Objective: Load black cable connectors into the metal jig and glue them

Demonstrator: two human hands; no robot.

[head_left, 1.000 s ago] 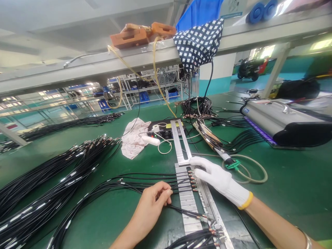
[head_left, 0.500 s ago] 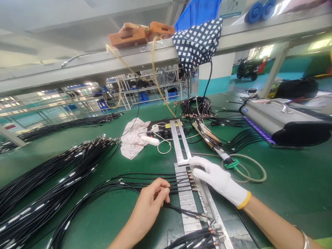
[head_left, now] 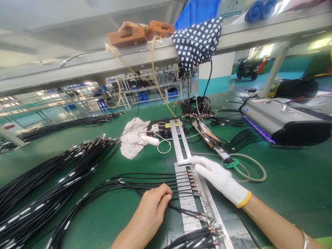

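My bare left hand [head_left: 153,207] pinches a thin black cable [head_left: 181,209] just left of a slotted metal fixture [head_left: 187,204] on the green bench. Several black cables [head_left: 145,180] lie side by side in its slots, their copper-coloured connector tips [head_left: 192,180] lined up along the metal rail [head_left: 207,199]. My right hand [head_left: 218,178], in a white glove with a yellow cuff, lies flat on that rail beside the tips, fingers stretched out and holding nothing. More cable ends [head_left: 207,235] sit in the fixture's near end.
Large bundles of black cables [head_left: 52,180] cover the left of the bench. Behind the fixture lie a white cloth [head_left: 132,138], a small black control box [head_left: 163,128], a soldering-type tool [head_left: 210,141] with a hose loop, and a grey machine [head_left: 280,119] at right. A shelf overhangs.
My left hand has slid slightly down and right along the cable towards the fixture. The gloved right hand has stayed on the rail.
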